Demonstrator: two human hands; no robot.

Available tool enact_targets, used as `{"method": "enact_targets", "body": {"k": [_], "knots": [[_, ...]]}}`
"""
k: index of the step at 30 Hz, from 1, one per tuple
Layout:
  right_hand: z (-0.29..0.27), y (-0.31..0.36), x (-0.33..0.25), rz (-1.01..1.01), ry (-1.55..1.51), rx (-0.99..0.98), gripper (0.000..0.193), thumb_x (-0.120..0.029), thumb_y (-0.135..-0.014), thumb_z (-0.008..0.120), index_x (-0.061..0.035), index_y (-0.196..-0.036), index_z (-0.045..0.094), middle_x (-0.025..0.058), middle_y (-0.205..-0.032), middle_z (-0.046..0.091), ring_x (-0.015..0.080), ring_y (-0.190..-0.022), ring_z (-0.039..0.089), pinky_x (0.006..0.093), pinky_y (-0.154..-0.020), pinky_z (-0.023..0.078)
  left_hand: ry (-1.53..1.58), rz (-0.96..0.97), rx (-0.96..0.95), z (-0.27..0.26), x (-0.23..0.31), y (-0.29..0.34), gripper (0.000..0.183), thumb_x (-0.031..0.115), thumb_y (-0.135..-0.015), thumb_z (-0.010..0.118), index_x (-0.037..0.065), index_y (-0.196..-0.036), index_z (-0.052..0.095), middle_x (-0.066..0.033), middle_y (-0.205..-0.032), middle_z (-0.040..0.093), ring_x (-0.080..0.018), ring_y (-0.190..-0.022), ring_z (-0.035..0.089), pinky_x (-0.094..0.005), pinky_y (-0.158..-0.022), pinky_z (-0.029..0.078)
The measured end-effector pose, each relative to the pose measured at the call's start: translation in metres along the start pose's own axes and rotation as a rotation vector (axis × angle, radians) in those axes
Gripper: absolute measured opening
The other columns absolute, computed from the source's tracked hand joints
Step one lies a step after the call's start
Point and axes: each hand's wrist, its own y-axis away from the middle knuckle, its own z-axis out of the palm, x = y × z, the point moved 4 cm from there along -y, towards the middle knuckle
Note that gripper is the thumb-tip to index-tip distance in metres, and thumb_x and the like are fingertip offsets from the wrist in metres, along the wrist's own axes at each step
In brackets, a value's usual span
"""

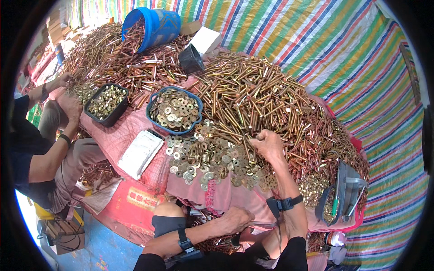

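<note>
My right hand (267,143) reaches over the edge of a big heap of long brass-coloured bolts (246,90), its fingers pinched together among them. What the pinch holds, if anything, is too small to tell. Below and left of it lies a spread of flat round washers (210,156) on pink cloth. My left hand (237,220) is low in front of me, over my lap near the cloth's front edge. Its fingers are curled closed, and anything inside them is hidden. Small nuts (313,189) lie heaped to the right of my right forearm.
A blue basin (151,118) of washers and a black tub (100,118) of nuts stand to the left. Behind them a blue bucket (162,29) lies tipped on the bolts. A white packet (141,153) rests on the cloth. At far left, a co-worker's hands (68,101) work by the heap.
</note>
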Motion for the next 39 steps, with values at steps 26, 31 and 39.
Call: {"method": "enact_targets", "body": {"k": [26, 31, 39], "knots": [[0.007, 0.049, 0.033, -0.047, -0.307, -0.059, 0.022, -0.012, -0.094, 0.073, 0.0035, -0.110, 0.076, 0.0134, -0.096, 0.075, 0.0202, -0.088, 0.072, 0.0345, -0.081, 0.059, 1.072, -0.508, 0.767, -0.043, -0.036, -0.009, 0.034, 0.011, -0.112, 0.052, -0.008, -0.140, 0.049, -0.0163, -0.116, 0.074, -0.0190, -0.097, 0.074, -0.0317, -0.083, 0.059], [0.037, 0.014, 0.060, -0.103, 0.182, -0.058, 0.039, -0.030, -0.087, 0.077, 0.0012, -0.109, 0.076, 0.0221, -0.096, 0.074, 0.0388, -0.089, 0.073, 0.0476, -0.085, 0.057, 1.023, -0.514, 0.690, -0.040, -0.040, -0.010, 0.034, 0.017, -0.113, 0.051, -0.007, -0.138, 0.051, -0.0149, -0.110, 0.075, -0.0168, -0.092, 0.073, -0.0314, -0.082, 0.058], [0.031, -0.006, 0.058, 0.020, 0.075, -0.356, 0.036, -0.030, -0.076, 0.082, 0.0019, -0.090, 0.073, 0.0154, -0.067, 0.066, 0.0238, -0.065, 0.063, 0.0418, -0.065, 0.051, 0.966, -0.589, 0.636, -0.031, -0.043, -0.011, 0.032, 0.021, -0.113, 0.053, -0.004, -0.133, 0.055, -0.0105, -0.096, 0.070, -0.0154, -0.084, 0.069, -0.0305, -0.079, 0.060]]}}
